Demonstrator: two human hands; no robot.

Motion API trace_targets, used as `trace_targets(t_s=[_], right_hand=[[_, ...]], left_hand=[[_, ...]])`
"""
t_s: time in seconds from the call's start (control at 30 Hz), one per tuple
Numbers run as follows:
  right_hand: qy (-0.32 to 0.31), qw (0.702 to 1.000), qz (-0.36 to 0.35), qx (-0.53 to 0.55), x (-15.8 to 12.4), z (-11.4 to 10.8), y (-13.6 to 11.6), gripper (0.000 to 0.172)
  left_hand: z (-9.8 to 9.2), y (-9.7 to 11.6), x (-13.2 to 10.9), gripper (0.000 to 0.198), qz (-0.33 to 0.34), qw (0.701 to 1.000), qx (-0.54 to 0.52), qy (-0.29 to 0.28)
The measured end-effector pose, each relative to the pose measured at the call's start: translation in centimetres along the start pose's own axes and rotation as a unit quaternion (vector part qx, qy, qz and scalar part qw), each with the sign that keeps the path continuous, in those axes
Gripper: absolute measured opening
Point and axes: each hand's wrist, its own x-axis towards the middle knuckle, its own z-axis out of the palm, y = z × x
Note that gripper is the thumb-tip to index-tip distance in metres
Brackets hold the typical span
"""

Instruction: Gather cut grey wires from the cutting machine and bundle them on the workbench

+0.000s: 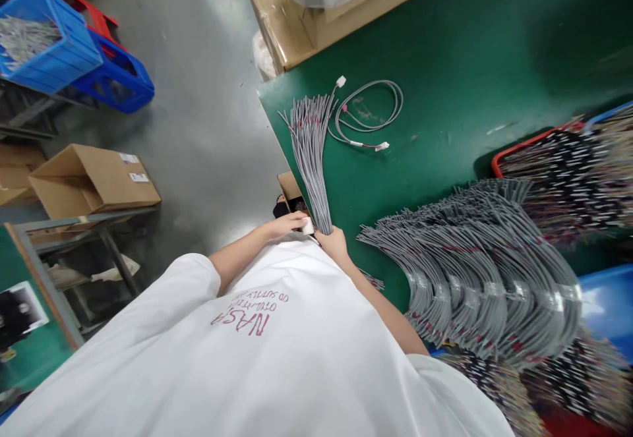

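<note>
1. At far left, a blue crate (54, 55) of pale pieces stands above an open cardboard box (106, 180).
2. Your left hand (289, 223) is in front of your shirt, its fingers bent and pinching a small white block (307, 226); the underside of that grip is hidden.
3. Just right of the block, the grey cable bundle (312, 160) lies along the left edge of the green desk (425, 160). Its long axis runs from your right fingers away from you, leaning slightly left, and its far end fans out.
4. Your right hand (335, 242) is the nearer one: its fingers are wrapped around the bundle's near end. The left fingers and block sit just left of that end.
5. Right of the bundle's far end, a loosely coiled cable (395, 97) with white connectors rests on the desk.
6. Farther right, banded cable bundles (484, 279) lie side by side, near a red-rimmed bin (531, 137) packed with wires.
</note>
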Motion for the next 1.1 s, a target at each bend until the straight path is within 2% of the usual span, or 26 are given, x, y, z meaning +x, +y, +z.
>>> trace_targets(t_s=[0.1,0.17,0.3,0.4,0.53,0.77,0.93,0.97,1.03,1.1], right_hand=[[0.009,1.000,-0.021,0.001,0.2,0.2,0.2,0.031],[0.016,0.999,-0.030,-0.007,0.4,0.4,0.3,0.028],[0.016,0.999,-0.036,-0.036,0.5,0.6,0.3,0.027],[0.008,0.997,-0.041,-0.059,0.5,0.4,0.2,0.027],[0.013,0.996,-0.031,-0.080,0.4,0.2,0.0,0.026],[0.025,0.995,0.000,-0.093,0.7,0.3,-0.2,0.023],[0.025,0.996,0.009,-0.088,0.8,0.3,-0.6,0.028],[0.024,0.996,0.008,-0.086,0.7,0.3,-0.5,0.028],[0.028,0.996,0.004,-0.079,0.7,0.2,-0.4,0.028],[0.037,0.997,-0.006,-0.069,0.7,0.1,-0.2,0.025]], left_hand=[[-1.3,1.0,0.5,0.063,0.059,0.997,0.036,0.045],[-1.4,2.2,1.4,0.061,0.098,0.991,0.072,0.061],[0.3,5.1,4.7,0.049,0.145,0.971,0.177,0.068],[1.9,6.5,7.0,0.035,0.161,0.950,0.262,0.049],[2.6,6.9,8.3,0.025,0.160,0.922,0.351,0.035],[2.6,6.6,8.8,0.017,0.095,0.894,0.426,0.097],[3.2,6.5,8.6,0.013,0.070,0.895,0.419,0.138],[3.2,6.2,8.2,0.015,0.063,0.908,0.379,0.168],[3.2,5.3,7.0,0.026,0.039,0.941,0.223,0.251],[3.3,3.9,5.8,0.028,0.002,0.950,0.043,0.309]])
